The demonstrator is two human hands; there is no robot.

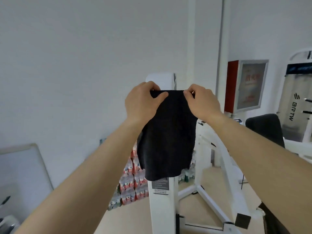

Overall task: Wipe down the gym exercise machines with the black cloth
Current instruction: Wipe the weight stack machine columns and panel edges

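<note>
Two hands are engaged: my left hand and right hand each pinch a top corner of the black fabric cloth, which hangs flat in front of the white metal machine upright. I judge wiping of this upright not yet started; the second white-framed machine at right also remains.

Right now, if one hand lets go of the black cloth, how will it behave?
Probably floppy: the black cloth hangs limp from its top edge, pinched by the left hand and right hand. Likely light: fingertip pinches alone carry it. One side released would probably droop.
</note>
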